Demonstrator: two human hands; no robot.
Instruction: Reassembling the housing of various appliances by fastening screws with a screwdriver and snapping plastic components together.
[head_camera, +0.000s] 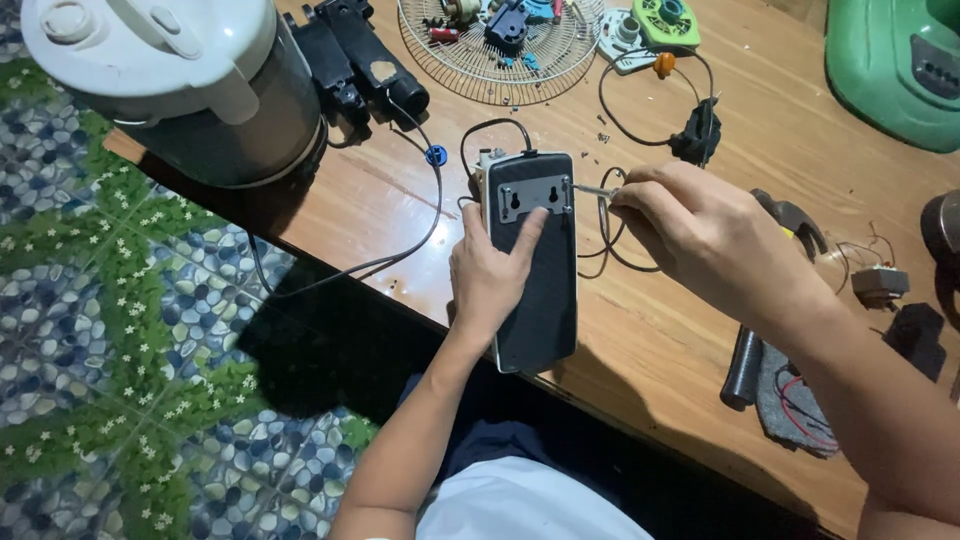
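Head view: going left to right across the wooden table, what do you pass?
White-lidded pot → left hand → dark flat device → right hand gripping a thin metal tool → green fan housing.

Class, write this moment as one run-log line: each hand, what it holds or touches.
left hand: pressing dark casing flat on wooden table | right hand: holding thin metal tool at casing's metal plate

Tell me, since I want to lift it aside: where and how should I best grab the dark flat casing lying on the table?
Grip the dark casing across its long side edges near the middle, from above. It lies flat, is narrow enough to span, and its near end overhangs the table edge. The far end is crowded by the metal plate, the wires and both hands.
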